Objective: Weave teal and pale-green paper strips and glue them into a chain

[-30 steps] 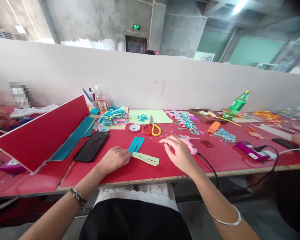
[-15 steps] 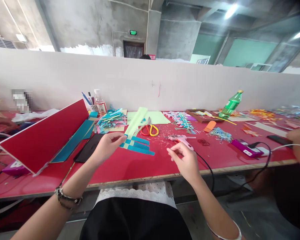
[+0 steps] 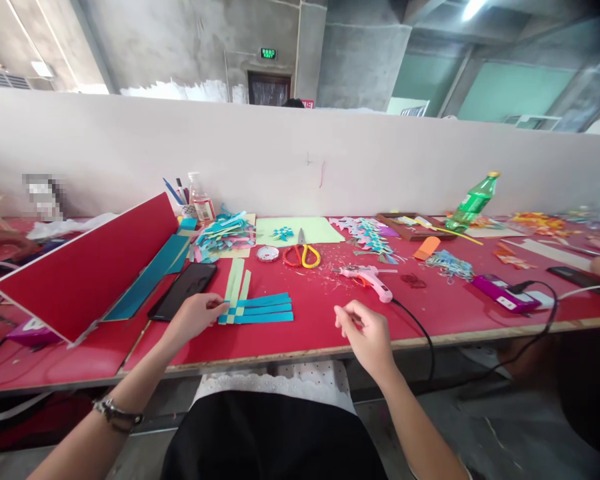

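My left hand (image 3: 197,318) pinches the left corner of a small weave of paper strips (image 3: 267,309). Blue strips run off to the right, and pale green strips (image 3: 235,283) stick out toward the back; they cross in a checked patch by my fingertips. The piece lies on or very close to the red table. Over the table's front part, my right hand (image 3: 367,330) is loosely closed, fingers curled toward the thumb, with nothing visible in it. Behind it lies a pink glue gun (image 3: 367,279). Red-and-yellow-handled scissors (image 3: 303,252) rest farther back.
A black phone (image 3: 183,291) lies left of my hand, beside a leaning red board (image 3: 95,267). Paper scraps (image 3: 223,237), a small round dish (image 3: 268,253) and a pale green sheet (image 3: 325,230) sit behind. At right are a green bottle (image 3: 474,203) and a purple power strip (image 3: 505,295).
My left hand has moved down and left, bringing the woven strips from above the table down to its surface. The small dish behind them now shows. My right hand stays nearly in place.
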`<state>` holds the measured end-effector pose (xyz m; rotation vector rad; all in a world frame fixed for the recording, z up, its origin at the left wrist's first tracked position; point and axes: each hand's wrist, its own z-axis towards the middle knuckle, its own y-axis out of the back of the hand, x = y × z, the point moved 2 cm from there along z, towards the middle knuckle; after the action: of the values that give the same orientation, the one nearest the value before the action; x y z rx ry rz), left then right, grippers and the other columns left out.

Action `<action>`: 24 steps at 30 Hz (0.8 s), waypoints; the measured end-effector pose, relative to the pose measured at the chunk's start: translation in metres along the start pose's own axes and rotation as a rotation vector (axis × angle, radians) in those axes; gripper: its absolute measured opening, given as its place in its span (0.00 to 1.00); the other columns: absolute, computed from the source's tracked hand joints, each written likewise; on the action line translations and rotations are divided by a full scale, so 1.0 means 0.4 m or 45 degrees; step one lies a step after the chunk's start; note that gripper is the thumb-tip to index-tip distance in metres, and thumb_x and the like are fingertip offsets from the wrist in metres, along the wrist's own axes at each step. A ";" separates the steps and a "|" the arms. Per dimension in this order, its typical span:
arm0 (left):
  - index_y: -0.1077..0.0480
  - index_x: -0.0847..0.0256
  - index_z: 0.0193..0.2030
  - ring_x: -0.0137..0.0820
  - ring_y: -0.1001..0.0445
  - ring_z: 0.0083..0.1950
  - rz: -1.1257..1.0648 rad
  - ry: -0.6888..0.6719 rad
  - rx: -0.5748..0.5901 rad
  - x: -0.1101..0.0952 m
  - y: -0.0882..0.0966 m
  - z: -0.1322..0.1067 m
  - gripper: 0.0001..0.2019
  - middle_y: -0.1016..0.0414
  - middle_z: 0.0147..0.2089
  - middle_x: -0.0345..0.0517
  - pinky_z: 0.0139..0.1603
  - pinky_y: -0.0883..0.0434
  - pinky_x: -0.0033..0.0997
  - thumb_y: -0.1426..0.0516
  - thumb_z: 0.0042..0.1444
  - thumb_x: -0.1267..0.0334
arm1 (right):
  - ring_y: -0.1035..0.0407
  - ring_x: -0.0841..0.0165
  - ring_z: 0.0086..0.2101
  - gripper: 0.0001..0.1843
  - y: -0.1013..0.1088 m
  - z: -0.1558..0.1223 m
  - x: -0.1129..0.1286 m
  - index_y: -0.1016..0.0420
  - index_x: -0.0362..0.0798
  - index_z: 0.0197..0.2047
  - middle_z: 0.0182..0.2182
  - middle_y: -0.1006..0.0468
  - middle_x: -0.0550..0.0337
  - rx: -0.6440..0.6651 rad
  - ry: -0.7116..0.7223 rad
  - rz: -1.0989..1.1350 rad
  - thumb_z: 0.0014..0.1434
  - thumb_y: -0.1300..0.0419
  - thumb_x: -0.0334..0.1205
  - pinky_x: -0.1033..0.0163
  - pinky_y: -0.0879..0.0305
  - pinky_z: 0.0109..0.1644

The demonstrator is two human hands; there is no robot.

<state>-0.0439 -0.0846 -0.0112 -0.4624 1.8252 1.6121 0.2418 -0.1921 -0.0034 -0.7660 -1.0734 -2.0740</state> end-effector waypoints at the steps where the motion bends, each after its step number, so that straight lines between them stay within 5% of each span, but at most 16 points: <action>1: 0.35 0.61 0.20 0.28 0.36 0.20 0.082 -0.007 -0.003 0.003 0.005 -0.005 0.15 0.37 0.15 0.37 0.22 0.43 0.23 0.49 0.44 0.50 | 0.40 0.76 0.18 0.15 -0.005 -0.001 -0.001 0.40 0.47 0.19 0.15 0.36 0.66 0.007 -0.002 -0.007 0.55 0.49 0.42 0.70 0.44 0.24; 10: 0.33 0.59 0.21 0.31 0.31 0.26 0.496 0.000 -0.045 -0.012 0.000 -0.009 0.18 0.29 0.24 0.43 0.22 0.45 0.23 0.54 0.49 0.50 | 0.42 0.76 0.18 0.14 -0.039 -0.012 -0.023 0.40 0.47 0.20 0.15 0.37 0.66 0.038 -0.005 -0.102 0.55 0.51 0.42 0.70 0.45 0.23; 16: 0.36 0.55 0.41 0.30 0.30 0.31 0.518 -0.208 -0.042 -0.042 -0.017 -0.032 0.16 0.28 0.35 0.41 0.25 0.40 0.23 0.52 0.50 0.50 | 0.35 0.70 0.35 0.08 -0.091 0.002 -0.007 0.34 0.48 0.36 0.31 0.29 0.57 0.196 0.182 -0.207 0.56 0.53 0.37 0.66 0.38 0.39; 20: 0.41 0.54 0.48 0.32 0.29 0.39 0.521 -0.386 -0.036 -0.055 -0.048 -0.040 0.20 0.32 0.47 0.44 0.31 0.35 0.25 0.50 0.50 0.50 | 0.41 0.65 0.49 0.18 -0.125 0.043 0.014 0.39 0.51 0.50 0.47 0.33 0.54 0.372 0.321 -0.391 0.55 0.50 0.40 0.56 0.46 0.53; 24: 0.40 0.54 0.49 0.32 0.29 0.39 0.579 -0.454 -0.027 -0.061 -0.078 -0.033 0.19 0.33 0.45 0.45 0.31 0.34 0.25 0.50 0.51 0.52 | 0.43 0.65 0.50 0.19 -0.171 0.093 0.028 0.41 0.54 0.52 0.50 0.35 0.56 0.586 0.360 -0.555 0.57 0.52 0.40 0.47 0.58 0.56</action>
<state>-0.0093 -0.1069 -0.0175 0.2442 1.7124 1.8648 0.1891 -0.1339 -0.0081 -0.0066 -1.5703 -2.0689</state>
